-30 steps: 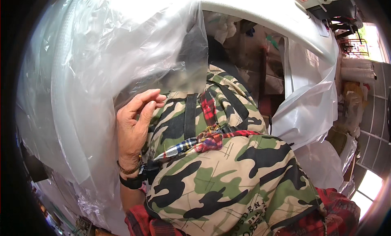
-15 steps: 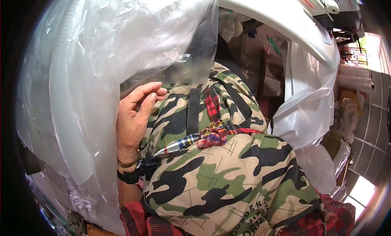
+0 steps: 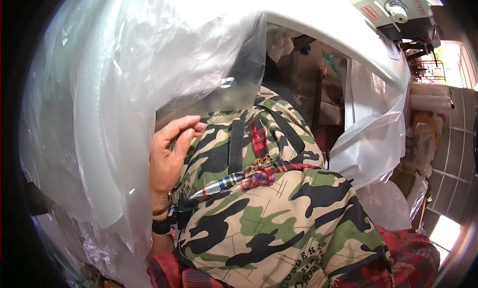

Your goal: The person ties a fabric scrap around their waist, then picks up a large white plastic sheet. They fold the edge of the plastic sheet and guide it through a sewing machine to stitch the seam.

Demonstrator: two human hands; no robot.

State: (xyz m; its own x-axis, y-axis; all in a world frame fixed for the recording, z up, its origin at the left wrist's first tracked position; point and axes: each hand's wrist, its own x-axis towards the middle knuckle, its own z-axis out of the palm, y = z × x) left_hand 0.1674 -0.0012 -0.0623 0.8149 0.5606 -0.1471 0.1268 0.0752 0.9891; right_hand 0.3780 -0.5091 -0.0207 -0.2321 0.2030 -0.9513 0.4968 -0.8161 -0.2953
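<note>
Beside left grip (image 3: pixel 169 158), camouflage backpack (image 3: pixel 264 213), touching.

Left hand (image 3: pixel 172 156), fingers bent, rests on the left side of a camouflage backpack (image 3: pixel 264 213), beside clear plastic sheeting (image 3: pixel 124 104).

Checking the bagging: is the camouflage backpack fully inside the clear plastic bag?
Partly in: only the camouflage backpack's top sits under the clear plastic bag.
</note>
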